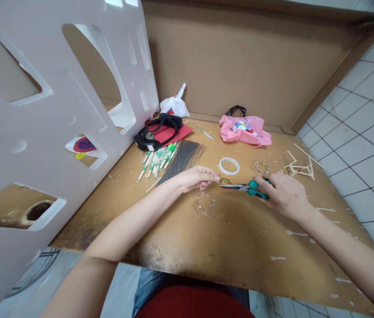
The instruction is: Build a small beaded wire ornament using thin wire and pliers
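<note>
My right hand [284, 194] is wrapped round the green and black handles of a pair of long-nose pliers [239, 187], whose jaws point left. Thumb and fingertips of my left hand [200, 178] are pinched together just left of the jaw tips; what they hold is too small to make out. Small coloured rubber bands [225, 180] lie just beyond the jaws. Below my left hand rests a ring of thin wire with beads [204, 204]. A similar wire ring [260, 168] lies beyond my right hand, and a white tape roll [229, 166] sits beyond the pliers.
Thin dark wires [182, 161] and wrapped chopsticks [156, 161] lie left, near a black headset strap [160, 132] on red paper [183, 131]. A pink bag [228, 134] and white bag [175, 107] stand behind. A stick frame [301, 170] lies right; a white plastic panel [107, 39] rises left.
</note>
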Tool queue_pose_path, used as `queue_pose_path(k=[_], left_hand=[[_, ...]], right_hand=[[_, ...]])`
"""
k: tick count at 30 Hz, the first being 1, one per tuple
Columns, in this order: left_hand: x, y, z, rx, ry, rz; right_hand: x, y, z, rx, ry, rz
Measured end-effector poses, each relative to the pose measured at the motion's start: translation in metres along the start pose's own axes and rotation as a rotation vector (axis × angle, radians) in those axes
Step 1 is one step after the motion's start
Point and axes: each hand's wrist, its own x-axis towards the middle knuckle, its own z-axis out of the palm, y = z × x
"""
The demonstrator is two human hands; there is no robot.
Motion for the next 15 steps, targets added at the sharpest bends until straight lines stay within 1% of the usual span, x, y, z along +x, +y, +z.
queue_pose_path(k=[4, 6, 7, 9, 11, 13, 15], left_hand=[[0.001, -0.002, -0.001, 0.009, -0.016, 0.005], [0.001, -0.004, 0.002, 0.074, 0.019, 0.038], [0.001, -0.005, 0.004, 0.139, 0.049, 0.062], [-0.002, -0.006, 0.01, 0.312, 0.112, 0.122], [-0.005, -0.007, 0.016, 0.447, 0.14, 0.202], [-0.008, -0.006, 0.02, 0.455, 0.163, 0.249], [-0.011, -0.004, 0.019, 0.397, 0.168, 0.231]], right_hand=[[0.003, -0.001, -0.007, -0.032, 0.01, -0.046], [0.008, -0.003, -0.015, -0.013, -0.02, -0.061], [0.011, -0.004, -0.02, 0.015, -0.056, -0.063], [0.018, -0.007, -0.031, 0.102, -0.18, -0.056], [0.025, -0.008, -0.04, 0.201, -0.303, -0.013], [0.029, -0.005, -0.045, 0.274, -0.376, 0.035], [0.03, 0.0, -0.046, 0.3, -0.392, 0.073]])
